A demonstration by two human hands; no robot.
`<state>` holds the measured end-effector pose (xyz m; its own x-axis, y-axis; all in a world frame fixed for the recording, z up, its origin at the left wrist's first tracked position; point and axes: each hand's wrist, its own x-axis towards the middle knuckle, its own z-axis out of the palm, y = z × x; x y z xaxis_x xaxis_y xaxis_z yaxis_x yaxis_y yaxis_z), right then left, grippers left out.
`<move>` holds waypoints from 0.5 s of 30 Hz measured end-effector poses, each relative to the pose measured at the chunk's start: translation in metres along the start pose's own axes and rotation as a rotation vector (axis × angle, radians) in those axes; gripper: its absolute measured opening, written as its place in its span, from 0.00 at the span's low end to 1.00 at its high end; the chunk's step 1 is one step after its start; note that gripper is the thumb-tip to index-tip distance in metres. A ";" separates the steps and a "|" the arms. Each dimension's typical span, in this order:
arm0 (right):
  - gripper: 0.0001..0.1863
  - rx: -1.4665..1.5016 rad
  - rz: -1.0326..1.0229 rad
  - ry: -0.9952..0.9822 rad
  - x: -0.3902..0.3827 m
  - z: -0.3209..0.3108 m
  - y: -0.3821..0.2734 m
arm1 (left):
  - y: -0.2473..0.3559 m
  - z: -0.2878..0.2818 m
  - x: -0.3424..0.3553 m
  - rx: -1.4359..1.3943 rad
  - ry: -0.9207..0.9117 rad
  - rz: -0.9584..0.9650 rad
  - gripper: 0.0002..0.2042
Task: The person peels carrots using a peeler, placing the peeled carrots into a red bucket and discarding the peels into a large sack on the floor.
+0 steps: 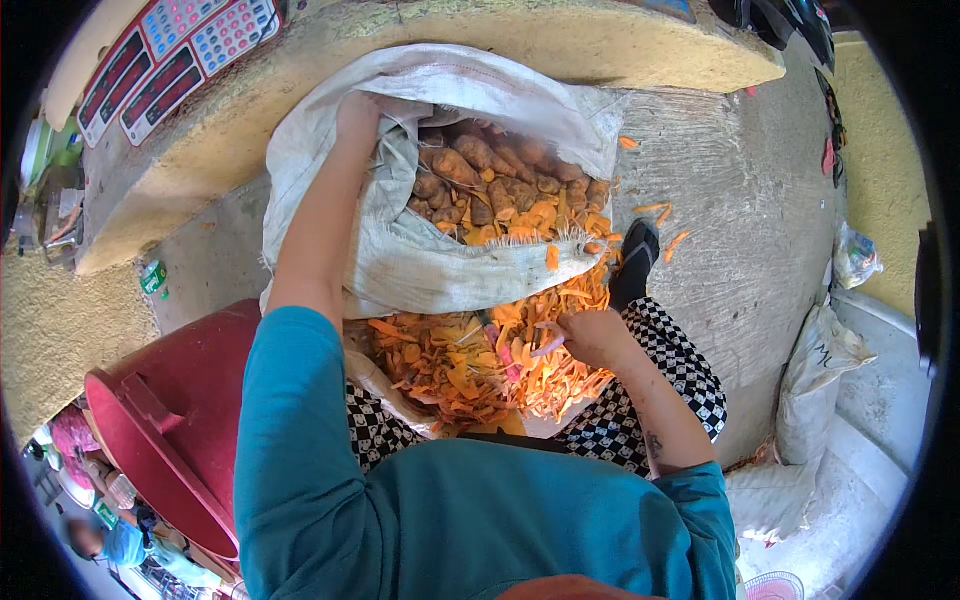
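A white woven sack (pixel 430 275) lies open before me, holding brown, knobbly tubers (pixel 480 170) and some orange peelings. My left hand (pixel 358 118) reaches into a fold at the sack's upper left, its fingers hidden by the cloth. Below the sack, a heap of orange peelings (pixel 450 365) lies between my legs. My right hand (pixel 592 335) is at the right of this heap, closed on a slim pale lilac tool (pixel 548 345), probably a peeler.
A red bin (pixel 170 420) stands on my left, with a co-worker (pixel 125 545) beyond it. A concrete ledge (pixel 640 45) runs behind the sack, bearing a keypad panel (pixel 150 90). More sacks (pixel 810 400) lie at my right beside a sandalled foot (pixel 635 260).
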<state>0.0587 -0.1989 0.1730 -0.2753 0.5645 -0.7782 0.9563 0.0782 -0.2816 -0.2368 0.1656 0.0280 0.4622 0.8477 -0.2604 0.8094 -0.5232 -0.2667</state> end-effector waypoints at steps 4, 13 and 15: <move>0.10 0.041 0.013 0.027 0.006 0.004 0.005 | 0.031 0.007 -0.005 0.026 0.027 0.056 0.19; 0.15 0.045 -0.007 -0.034 0.009 -0.006 -0.014 | 0.053 0.056 -0.081 -0.384 0.188 -0.208 0.25; 0.14 0.036 -0.048 -0.014 0.009 -0.010 -0.019 | 0.022 0.067 -0.071 -0.457 -0.075 -0.426 0.19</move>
<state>0.0388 -0.1871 0.1771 -0.3221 0.5491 -0.7712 0.9380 0.0750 -0.3384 -0.2758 0.0881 -0.0222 0.0518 0.9564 -0.2873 0.9976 -0.0365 0.0584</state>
